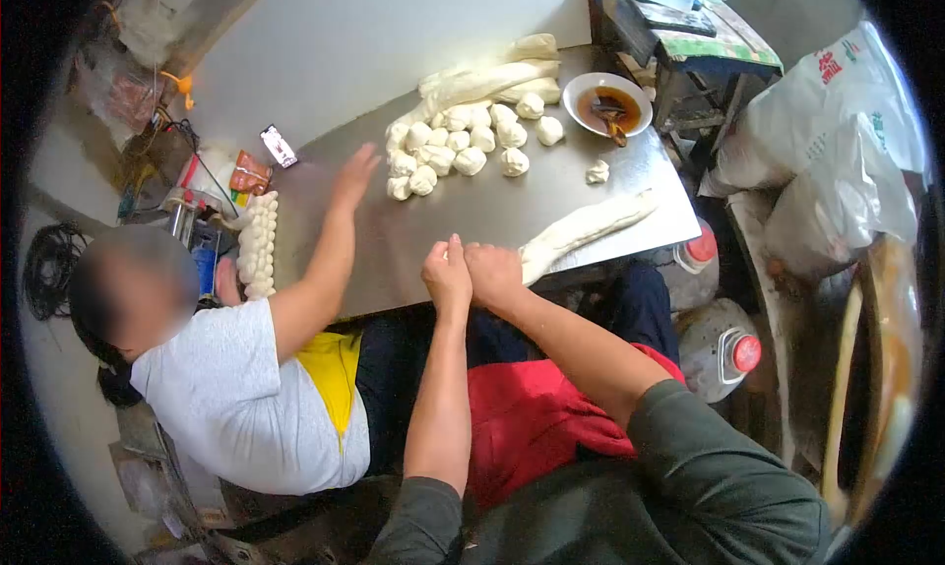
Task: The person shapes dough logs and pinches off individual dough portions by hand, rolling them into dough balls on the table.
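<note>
A long, thick rope of pale dough (591,228) slants across the front right of the metal table. Its near end runs into my right hand (495,275), which is closed around it. Pressed up beside it, my left hand (449,278) is also closed, thumb upward, with a bit of pale dough showing at the thumb. Beyond my hands lie several round dough pieces (458,140) in a cluster. One small dough lump (597,171) sits alone near the rope's far end.
Thick dough strips (492,78) lie behind the cluster, beside a white bowl (573,95) of brown liquid with a utensil. At left a co-worker (256,388) reaches over the metal table (394,245), near a row of dough pieces (258,245) and a phone (279,146). Red-capped jugs (717,353) stand at right.
</note>
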`<state>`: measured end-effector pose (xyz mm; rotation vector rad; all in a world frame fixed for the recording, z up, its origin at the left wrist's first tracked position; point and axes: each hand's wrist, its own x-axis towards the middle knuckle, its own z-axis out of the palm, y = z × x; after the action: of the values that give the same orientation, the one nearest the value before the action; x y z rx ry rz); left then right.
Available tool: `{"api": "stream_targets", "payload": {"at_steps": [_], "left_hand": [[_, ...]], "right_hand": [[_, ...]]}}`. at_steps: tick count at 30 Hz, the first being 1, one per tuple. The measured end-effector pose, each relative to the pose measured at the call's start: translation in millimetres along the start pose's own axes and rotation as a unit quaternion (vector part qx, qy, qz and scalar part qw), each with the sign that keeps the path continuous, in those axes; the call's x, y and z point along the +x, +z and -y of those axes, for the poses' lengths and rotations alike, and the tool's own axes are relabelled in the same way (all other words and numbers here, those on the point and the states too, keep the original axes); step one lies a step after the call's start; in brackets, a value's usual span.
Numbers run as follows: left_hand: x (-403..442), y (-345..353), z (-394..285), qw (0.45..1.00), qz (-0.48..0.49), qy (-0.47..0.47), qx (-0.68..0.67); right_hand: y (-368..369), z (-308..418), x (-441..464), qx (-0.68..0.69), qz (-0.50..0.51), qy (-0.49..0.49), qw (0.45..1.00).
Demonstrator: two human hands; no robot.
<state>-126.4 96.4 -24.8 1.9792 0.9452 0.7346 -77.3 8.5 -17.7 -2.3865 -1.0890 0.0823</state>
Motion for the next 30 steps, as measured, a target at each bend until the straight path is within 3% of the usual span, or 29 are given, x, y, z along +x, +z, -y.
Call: {"api": "stream_targets", "payload": {"at_steps": [5,6,7,9,11,12,15,16,17,21,23,24,26,27,29,30], "left_hand": [[2.5,-15.7,-23.6,0.988,0.035,0.098,0.116],[9.1,-19.3,-25.9,0.979,0.049,0.16,0.114],[15.3,-23.9,-28.3,0.979,0.05,0.163,0.116],[21.7,-37.5,-42.8,0.968,0.152,0.106,0.168],[15.8,-48.3,-79.8,0.975,0.191,0.063,0.094],[13.5,-51.1,-95.7,0.978,0.181,0.103,0.031],[16.1,-53.4,-127.4,0.96,0.133,0.196,-0.153],[28.0,-48.9,-123.3,0.948,0.091,0.303,-0.028],[36.3,-38.9,-108.5,0.941,0.065,0.331,0.025],[29.6,7.6,-21.3,0.993,0.097,0.062,-0.042],[20.5,0.2,-25.6,0.97,0.188,-0.149,0.035],[20.2,1.6,-10.8,0.969,0.195,-0.149,0.041],[21.6,8.9,28.3,0.939,0.275,-0.101,-0.182],[15.5,7.0,23.2,0.939,0.273,-0.106,-0.182],[0.3,-2.9,-12.9,0.968,0.227,0.02,-0.104],[-7.8,-2.8,-31.2,0.978,0.186,0.014,-0.096]], "right_hand": [[0.0,-1.2,12.3,0.027,0.095,0.039,0.994],[-1.5,-1.7,15.0,0.045,0.1,0.043,0.993],[-3.2,-2.0,17.7,0.064,0.105,0.046,0.991],[-5.8,-4.5,22.2,0.063,0.101,0.062,0.991],[-10.3,-21.9,35.0,0.082,0.104,-0.006,0.991],[5.1,-31.7,52.8,0.203,0.12,0.018,0.972],[5.6,-27.9,59.4,0.15,0.139,-0.032,0.978],[-10.0,-22.2,47.0,0.073,0.158,-0.013,0.985],[-14.7,-22.0,35.5,0.067,0.151,-0.016,0.986],[-6.0,-42.3,11.4,-0.085,0.064,-0.174,0.979],[0.9,-53.8,14.9,0.003,0.07,-0.148,0.987],[0.8,-59.3,16.0,0.058,0.031,-0.139,0.988],[5.3,-65.3,14.3,0.122,-0.094,-0.116,0.981],[1.2,-64.8,13.1,0.123,-0.089,-0.117,0.981],[-24.4,-56.3,9.2,0.009,-0.048,-0.102,0.994],[-39.7,-50.1,9.8,0.013,0.013,-0.074,0.997]]}}
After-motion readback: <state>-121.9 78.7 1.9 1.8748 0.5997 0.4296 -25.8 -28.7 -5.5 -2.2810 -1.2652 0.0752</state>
